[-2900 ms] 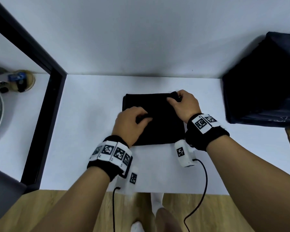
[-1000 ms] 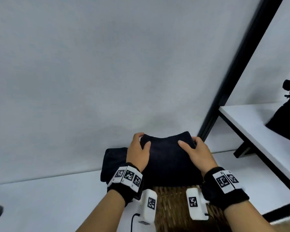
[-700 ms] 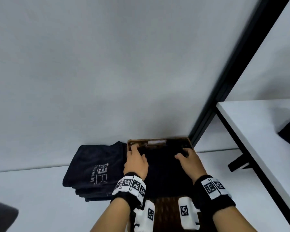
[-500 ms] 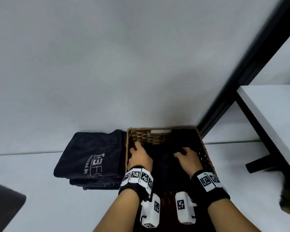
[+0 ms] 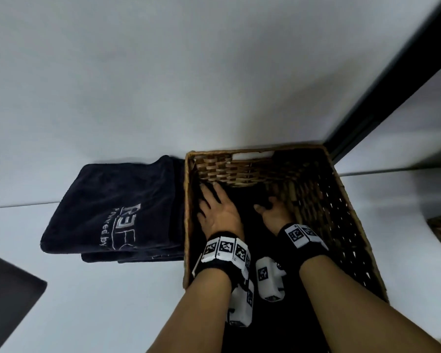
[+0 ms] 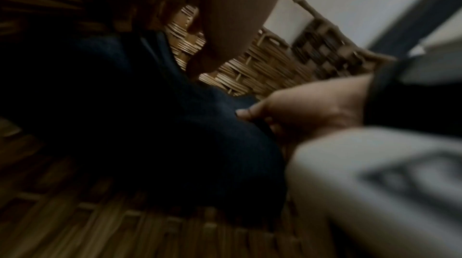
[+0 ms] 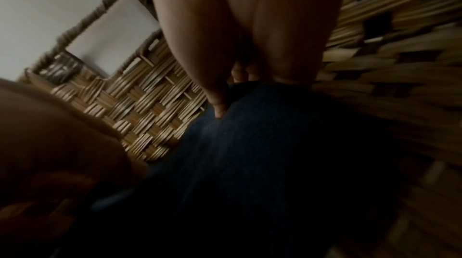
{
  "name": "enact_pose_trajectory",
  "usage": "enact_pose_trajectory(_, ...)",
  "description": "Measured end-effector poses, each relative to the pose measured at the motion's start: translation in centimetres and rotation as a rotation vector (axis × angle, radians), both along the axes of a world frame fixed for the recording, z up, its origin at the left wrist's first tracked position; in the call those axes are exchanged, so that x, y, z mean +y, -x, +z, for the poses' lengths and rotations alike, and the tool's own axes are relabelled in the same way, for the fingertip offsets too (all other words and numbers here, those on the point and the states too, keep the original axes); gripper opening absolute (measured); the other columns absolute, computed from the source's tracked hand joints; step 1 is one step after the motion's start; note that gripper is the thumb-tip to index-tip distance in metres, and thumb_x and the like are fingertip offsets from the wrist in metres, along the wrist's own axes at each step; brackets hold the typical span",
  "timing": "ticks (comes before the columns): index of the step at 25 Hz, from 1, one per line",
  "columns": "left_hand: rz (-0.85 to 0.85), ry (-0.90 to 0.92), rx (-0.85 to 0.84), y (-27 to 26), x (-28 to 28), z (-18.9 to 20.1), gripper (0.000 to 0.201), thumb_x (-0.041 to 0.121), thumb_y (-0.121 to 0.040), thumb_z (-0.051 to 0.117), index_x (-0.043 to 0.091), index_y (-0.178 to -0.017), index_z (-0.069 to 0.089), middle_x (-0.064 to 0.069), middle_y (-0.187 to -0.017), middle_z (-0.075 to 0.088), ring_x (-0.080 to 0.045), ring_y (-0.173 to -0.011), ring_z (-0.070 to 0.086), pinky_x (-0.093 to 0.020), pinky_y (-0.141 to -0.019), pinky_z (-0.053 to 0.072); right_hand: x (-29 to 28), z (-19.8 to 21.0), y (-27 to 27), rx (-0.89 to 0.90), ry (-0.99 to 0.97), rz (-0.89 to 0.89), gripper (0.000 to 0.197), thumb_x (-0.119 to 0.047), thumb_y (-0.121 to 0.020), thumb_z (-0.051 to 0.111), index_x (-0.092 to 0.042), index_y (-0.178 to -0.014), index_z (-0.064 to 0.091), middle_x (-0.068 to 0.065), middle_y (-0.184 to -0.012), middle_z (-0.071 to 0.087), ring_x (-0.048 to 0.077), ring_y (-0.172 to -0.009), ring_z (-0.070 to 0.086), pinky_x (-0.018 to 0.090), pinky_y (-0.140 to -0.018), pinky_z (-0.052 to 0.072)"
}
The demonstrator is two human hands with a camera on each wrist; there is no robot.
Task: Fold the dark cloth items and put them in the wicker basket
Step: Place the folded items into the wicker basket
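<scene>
Folded dark cloth (image 7: pixel 262 163) lies on the floor of the wicker basket (image 5: pixel 341 200). Left hand (image 5: pixel 218 210), at 9 o'clock, rests flat, fingers straight. Right hand (image 5: pixel 274 212), at 3, pinches its edge. Risk: withdrawing drags the fold open.

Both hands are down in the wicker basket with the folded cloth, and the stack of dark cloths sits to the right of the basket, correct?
Not quite: the stack sits left of the basket, as the head view shows. Both hands, left and right, are inside with the folded cloth.
</scene>
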State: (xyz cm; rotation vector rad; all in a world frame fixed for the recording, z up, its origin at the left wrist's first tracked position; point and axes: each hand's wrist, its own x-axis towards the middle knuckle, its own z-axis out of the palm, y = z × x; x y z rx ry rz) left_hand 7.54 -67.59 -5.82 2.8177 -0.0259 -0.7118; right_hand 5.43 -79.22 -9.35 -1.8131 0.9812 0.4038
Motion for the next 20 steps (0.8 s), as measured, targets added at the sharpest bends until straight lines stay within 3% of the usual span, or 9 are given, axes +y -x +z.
enact_pose_trajectory(3, -0.209, -0.093, 0.034, 1.0, 0.4, -1.6, 0.071, 0.025, -0.096, 0.047, 0.009, -0.151, 0.006, -0.017, -0.158, -0.012, -0.037, -0.145, -0.012, -0.05, -0.116, 0.007, -0.2, -0.3, -0.3, -0.072, 0.221, 0.042, 0.048, -0.019, -0.092, 0.06, -0.007, -0.136, 0.045, 0.015, -0.137, 0.052, 0.032, -0.124, 0.05, 0.033, -0.098, 0.04)
enact_pose_trajectory(5, -0.196, -0.085, 0.168, 1.0, 0.6, -1.9, 0.076, 0.027, -0.093, 0.05, 0.008, -0.151, 0.004, -0.017, -0.159, -0.011, -0.035, -0.145, -0.013, -0.049, -0.117, 0.003, 0.3, 0.0, 0.5, -0.187, 0.448, 0.067, 0.037, -0.018, -0.089, 0.062, -0.012, -0.124, 0.054, 0.015, -0.125, 0.057, 0.033, -0.116, 0.053, 0.036, -0.094, 0.043)
enact_pose_trajectory(7, -0.087, -0.009, 0.287, 0.8, 0.5, -1.6, 0.083, 0.026, -0.092, 0.054, 0.01, -0.152, -0.001, -0.014, -0.159, -0.013, -0.033, -0.146, -0.011, -0.048, -0.116, 0.009, 1.1, 0.0, 1.5, -0.159, 0.44, 0.21, 0.032, -0.017, -0.089, 0.06, -0.013, -0.121, 0.056, 0.013, -0.122, 0.057, 0.03, -0.114, 0.053, 0.034, -0.092, 0.043)
enact_pose_trajectory(9, -0.025, 0.065, 0.301, 0.6, -0.1, -0.1, 0.083, 0.029, -0.091, 0.055, 0.012, -0.152, 0.003, -0.015, -0.159, -0.006, -0.035, -0.146, -0.003, -0.049, -0.116, 0.014, 1.5, 0.7, 2.2, -0.046, 0.346, 0.348, 0.037, -0.012, -0.092, 0.055, -0.011, -0.129, 0.053, 0.014, -0.129, 0.055, 0.028, -0.119, 0.051, 0.031, -0.095, 0.04)
enact_pose_trajectory(12, -0.011, 0.263, 0.159, 0.1, -0.4, 4.5, 0.061, 0.024, -0.09, 0.055, 0.011, -0.144, 0.031, -0.018, -0.149, 0.029, -0.037, -0.136, 0.031, -0.043, -0.107, 0.033, 1.6, 5.2, 2.1, -0.175, 0.366, 0.294, 0.033, -0.008, -0.091, 0.052, -0.01, -0.124, 0.058, 0.012, -0.126, 0.06, 0.027, -0.116, 0.055, 0.031, -0.095, 0.043)
enact_pose_trajectory(15, -0.003, 0.524, -0.046, -0.2, 1.9, 12.3, 0.036, 0.018, -0.089, 0.054, 0.015, -0.125, 0.057, -0.011, -0.128, 0.059, -0.027, -0.119, 0.054, -0.03, -0.098, 0.041, 3.7, 12.6, 1.4, -0.444, 0.304, 0.166, 0.02, -0.009, -0.088, 0.055, -0.012, -0.103, 0.067, 0.006, -0.103, 0.069, 0.02, -0.097, 0.062, 0.031, -0.087, 0.048)
enact_pose_trajectory(18, 0.126, 0.667, -0.28, -1.2, 7.5, 18.4, 0.022, 0.015, -0.088, 0.056, 0.017, -0.105, 0.069, -0.004, -0.105, 0.07, -0.021, -0.1, 0.064, -0.024, -0.086, 0.044, 7.9, 16.9, 0.5, -0.495, 0.095, 0.153, 0.012, -0.013, -0.086, 0.057, -0.021, -0.082, 0.065, 0.002, -0.08, 0.069, 0.019, -0.071, 0.065, 0.037, -0.072, 0.055)
enact_pose_trajectory(20, 0.26, 0.573, -0.415, -2.5, 13.1, 19.9, 0.02, 0.017, -0.088, 0.054, 0.018, -0.103, 0.068, -0.006, -0.106, 0.069, -0.024, -0.101, 0.062, -0.025, -0.084, 0.043, 11.2, 18.4, -0.1, -0.418, 0.059, 0.231, 0.004, -0.024, -0.083, 0.057, -0.023, -0.079, 0.059, 0.002, -0.079, 0.068, 0.024, -0.071, 0.068, 0.044, -0.073, 0.059)
